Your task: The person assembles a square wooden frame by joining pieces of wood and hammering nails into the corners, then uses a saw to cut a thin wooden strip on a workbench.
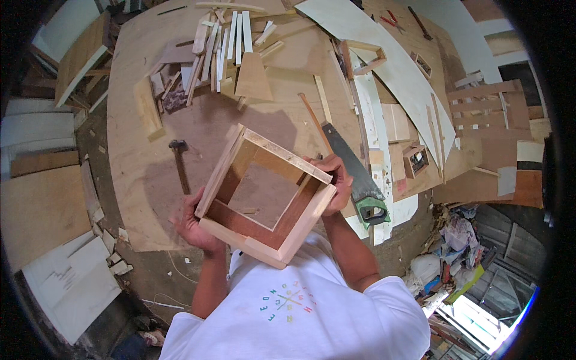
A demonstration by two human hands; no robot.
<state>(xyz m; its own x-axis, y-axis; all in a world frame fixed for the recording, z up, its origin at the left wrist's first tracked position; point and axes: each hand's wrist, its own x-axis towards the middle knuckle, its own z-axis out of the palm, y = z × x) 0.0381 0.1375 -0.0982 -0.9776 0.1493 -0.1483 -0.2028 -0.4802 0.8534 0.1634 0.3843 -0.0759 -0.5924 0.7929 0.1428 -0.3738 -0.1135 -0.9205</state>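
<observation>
The left hand [203,227] grips the left corner of a square wooden frame [307,223]; the right hand [338,186] is closed on the opposite corner, fingers over the rim. The two-sided hold probably keeps the frame balanced and its joints together. The frame is held before the chest, tilted, its opening facing the wearer, which appears to suit a view of the interior. Beyond the left hand, a hammer [180,165] lies on the worktable [135,207], within easy reach. Right of the frame rests a handsaw [351,162], green handle nearest the wearer, presumably convenient for pickup. Wood strips [231,45] are heaped farther off, seemingly leaving working room.
</observation>
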